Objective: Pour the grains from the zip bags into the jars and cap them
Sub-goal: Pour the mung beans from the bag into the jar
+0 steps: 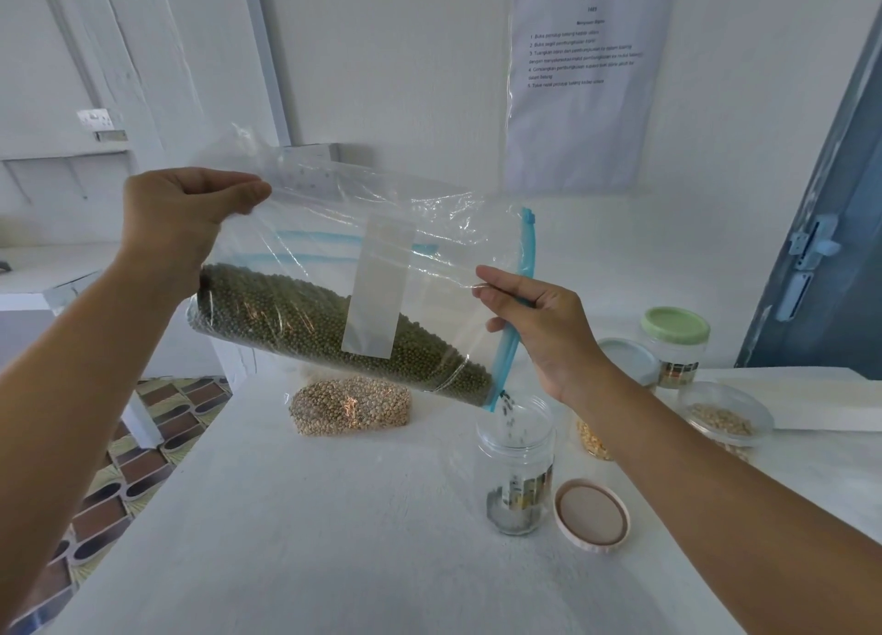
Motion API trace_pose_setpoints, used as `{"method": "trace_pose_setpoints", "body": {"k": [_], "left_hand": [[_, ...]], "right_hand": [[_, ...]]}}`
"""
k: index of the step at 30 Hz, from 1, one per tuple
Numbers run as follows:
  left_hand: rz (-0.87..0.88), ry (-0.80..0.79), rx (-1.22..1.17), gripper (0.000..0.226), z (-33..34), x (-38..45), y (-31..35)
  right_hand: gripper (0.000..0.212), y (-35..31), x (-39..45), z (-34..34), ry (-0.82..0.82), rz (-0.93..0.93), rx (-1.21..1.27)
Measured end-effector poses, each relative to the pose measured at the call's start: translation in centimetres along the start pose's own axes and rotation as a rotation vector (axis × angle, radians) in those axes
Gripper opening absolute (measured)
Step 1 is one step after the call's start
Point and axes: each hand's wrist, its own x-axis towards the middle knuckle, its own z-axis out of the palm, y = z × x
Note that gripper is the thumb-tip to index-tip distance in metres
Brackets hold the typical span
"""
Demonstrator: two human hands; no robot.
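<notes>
Wall sheet (584, 76) headed "TASK & GOAL"; rest unreadable.

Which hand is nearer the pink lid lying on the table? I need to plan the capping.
Right. The right hand holds the bag's zip edge above and behind the pink lid; the left hand is far across, at the bag's bottom corner.

Zip bag (362, 233): thin clear plastic film, glossy and creased, with a matt white label panel and blue plastic zip strip. Open jar (518, 462): clear, smooth, glossy plastic. Pink lid (592, 515): matt plastic. Green lid (675, 324): smooth plastic with a soft sheen. Tabletop (310, 539): white, matt, finely rough. Wall sheet (587, 76): paper under glossy film.
</notes>
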Motion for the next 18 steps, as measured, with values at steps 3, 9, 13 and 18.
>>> {"method": "trace_pose_setpoints", "body": {"k": [3, 9, 13, 18], "left_hand": [[-0.002, 0.002, -0.004, 0.026, -0.16, 0.21, -0.03], [0.014, 0.006, -0.010, 0.028, 0.04, 0.46, -0.15], [0.010, 0.000, -0.013, 0.029, 0.06, 0.44, -0.42], [0.011, -0.002, -0.018, 0.026, 0.22, 0.38, -0.66]], "right_hand": [[0.026, -0.11, 0.02, 0.20, -0.004, -0.002, 0.000], [0.026, -0.16, 0.23, 0.08, -0.009, -0.011, 0.007], [0.027, 0.13, 0.36, -0.08, -0.008, -0.010, 0.006], [0.027, 0.44, 0.37, -0.20, -0.007, -0.007, 0.004]]}}
